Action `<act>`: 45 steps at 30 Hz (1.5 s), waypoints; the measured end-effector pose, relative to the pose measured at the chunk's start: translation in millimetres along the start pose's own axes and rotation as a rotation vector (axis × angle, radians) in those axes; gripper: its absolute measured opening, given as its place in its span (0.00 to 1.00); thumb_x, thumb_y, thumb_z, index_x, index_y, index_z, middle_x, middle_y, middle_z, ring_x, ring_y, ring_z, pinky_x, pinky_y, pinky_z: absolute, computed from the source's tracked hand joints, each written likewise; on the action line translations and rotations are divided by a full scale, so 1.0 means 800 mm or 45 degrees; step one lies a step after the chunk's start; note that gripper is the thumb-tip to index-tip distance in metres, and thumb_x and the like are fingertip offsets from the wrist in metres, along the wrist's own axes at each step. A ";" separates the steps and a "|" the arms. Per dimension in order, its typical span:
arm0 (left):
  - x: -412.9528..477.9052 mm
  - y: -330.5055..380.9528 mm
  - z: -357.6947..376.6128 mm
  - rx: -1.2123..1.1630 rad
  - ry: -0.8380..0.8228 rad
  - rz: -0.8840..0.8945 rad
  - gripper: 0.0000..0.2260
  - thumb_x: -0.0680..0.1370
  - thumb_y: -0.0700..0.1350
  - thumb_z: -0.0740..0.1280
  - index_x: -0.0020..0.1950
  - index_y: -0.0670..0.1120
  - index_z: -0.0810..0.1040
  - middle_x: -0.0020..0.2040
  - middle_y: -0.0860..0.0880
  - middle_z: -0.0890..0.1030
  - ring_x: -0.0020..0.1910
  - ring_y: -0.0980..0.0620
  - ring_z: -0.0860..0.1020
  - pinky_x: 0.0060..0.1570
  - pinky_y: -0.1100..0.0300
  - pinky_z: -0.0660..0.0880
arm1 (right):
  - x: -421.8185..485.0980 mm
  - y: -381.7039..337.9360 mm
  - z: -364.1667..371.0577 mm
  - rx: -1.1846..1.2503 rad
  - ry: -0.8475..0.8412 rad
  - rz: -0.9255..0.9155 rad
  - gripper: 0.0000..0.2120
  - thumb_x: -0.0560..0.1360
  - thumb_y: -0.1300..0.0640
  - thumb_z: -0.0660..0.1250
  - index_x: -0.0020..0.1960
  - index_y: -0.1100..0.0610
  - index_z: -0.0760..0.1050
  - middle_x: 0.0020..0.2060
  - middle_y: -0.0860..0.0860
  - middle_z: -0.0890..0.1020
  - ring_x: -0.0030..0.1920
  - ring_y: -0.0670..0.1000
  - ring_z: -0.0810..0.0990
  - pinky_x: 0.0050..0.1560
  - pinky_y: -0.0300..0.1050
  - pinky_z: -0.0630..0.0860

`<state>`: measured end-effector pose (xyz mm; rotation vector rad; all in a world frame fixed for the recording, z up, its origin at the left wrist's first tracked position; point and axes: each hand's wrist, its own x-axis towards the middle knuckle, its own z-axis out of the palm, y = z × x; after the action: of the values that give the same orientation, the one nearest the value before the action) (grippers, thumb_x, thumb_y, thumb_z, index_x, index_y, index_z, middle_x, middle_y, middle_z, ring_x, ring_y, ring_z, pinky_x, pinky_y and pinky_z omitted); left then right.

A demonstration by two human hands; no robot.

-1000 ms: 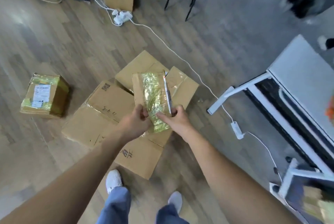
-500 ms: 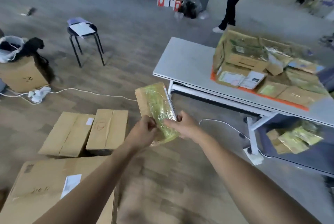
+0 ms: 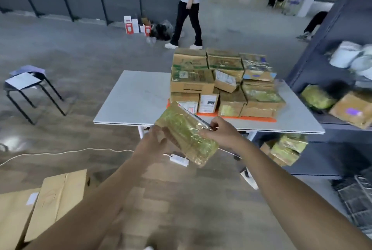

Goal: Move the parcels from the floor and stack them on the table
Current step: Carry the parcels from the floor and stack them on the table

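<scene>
— What's left?
— Near left, flat cartons point(image 3: 50, 195) lie on the floor point(image 3: 80, 64).
— And the hands?
— The right hand point(image 3: 220, 134) pinches a tape-wrapped flat parcel point(image 3: 186, 135) midair; the blurred left hand point(image 3: 154, 144) touches it, grip unclear. Beyond, the table point(image 3: 136, 98) already holds a tall parcel stack point(image 3: 221, 82).

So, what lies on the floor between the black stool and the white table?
Only bare grey floor lies between the stool and the table, as the head view shows.
</scene>
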<state>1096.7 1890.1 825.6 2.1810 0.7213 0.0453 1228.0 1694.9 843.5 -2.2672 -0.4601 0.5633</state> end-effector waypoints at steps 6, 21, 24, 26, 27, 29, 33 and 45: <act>0.136 0.067 0.026 -0.158 -0.043 0.044 0.23 0.77 0.54 0.65 0.69 0.49 0.65 0.59 0.47 0.74 0.56 0.46 0.75 0.52 0.56 0.69 | 0.085 0.036 -0.102 0.040 0.006 0.002 0.17 0.69 0.43 0.75 0.50 0.51 0.73 0.49 0.47 0.77 0.47 0.46 0.76 0.44 0.43 0.69; 0.379 0.213 0.085 -0.448 -0.247 0.026 0.18 0.78 0.61 0.60 0.58 0.49 0.72 0.44 0.50 0.78 0.42 0.52 0.76 0.34 0.60 0.70 | 0.311 0.071 -0.240 0.335 0.192 0.305 0.26 0.80 0.35 0.52 0.73 0.46 0.65 0.68 0.47 0.69 0.69 0.53 0.68 0.60 0.49 0.70; 0.401 0.240 0.084 -0.445 -0.171 0.044 0.16 0.78 0.60 0.61 0.59 0.51 0.72 0.45 0.53 0.78 0.42 0.55 0.77 0.33 0.61 0.71 | 0.363 0.104 -0.257 0.419 0.215 0.361 0.25 0.81 0.38 0.54 0.72 0.49 0.67 0.65 0.46 0.71 0.67 0.55 0.71 0.51 0.44 0.76; 0.411 0.255 0.083 -0.416 -0.143 0.051 0.16 0.78 0.59 0.62 0.60 0.50 0.72 0.47 0.52 0.79 0.42 0.55 0.77 0.32 0.62 0.73 | 0.397 0.121 -0.262 0.379 0.151 0.301 0.17 0.80 0.42 0.60 0.62 0.51 0.73 0.63 0.53 0.77 0.61 0.56 0.76 0.59 0.51 0.75; 0.413 0.261 0.083 -0.404 -0.123 0.050 0.15 0.79 0.58 0.62 0.60 0.50 0.71 0.50 0.51 0.78 0.42 0.55 0.77 0.29 0.64 0.74 | 0.413 0.128 -0.265 0.320 0.121 0.248 0.12 0.80 0.46 0.62 0.59 0.51 0.74 0.59 0.54 0.79 0.56 0.55 0.78 0.58 0.52 0.76; 0.418 0.268 0.084 -0.407 -0.072 0.024 0.14 0.79 0.56 0.62 0.61 0.51 0.72 0.54 0.49 0.77 0.44 0.53 0.77 0.33 0.66 0.75 | 0.440 0.138 -0.270 0.172 0.045 0.134 0.11 0.80 0.57 0.63 0.62 0.52 0.74 0.54 0.50 0.79 0.49 0.51 0.78 0.47 0.45 0.75; 0.426 0.262 0.081 -0.399 0.036 -0.032 0.19 0.77 0.57 0.66 0.64 0.49 0.76 0.51 0.52 0.80 0.52 0.50 0.79 0.57 0.53 0.74 | 0.473 0.144 -0.276 -0.273 -0.160 -0.114 0.17 0.76 0.69 0.63 0.61 0.55 0.73 0.56 0.50 0.77 0.56 0.50 0.77 0.52 0.43 0.73; 0.458 0.266 0.066 -0.494 -0.006 -0.120 0.10 0.78 0.54 0.66 0.56 0.52 0.78 0.50 0.52 0.82 0.50 0.51 0.80 0.52 0.57 0.75 | 0.491 0.126 -0.262 -1.046 -0.242 -0.355 0.26 0.66 0.40 0.72 0.60 0.49 0.72 0.49 0.46 0.76 0.48 0.51 0.77 0.47 0.48 0.77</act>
<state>1519.0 1933.9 869.5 1.7761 0.7437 0.1206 1682.4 1695.6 800.8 -2.8379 -1.2677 0.4977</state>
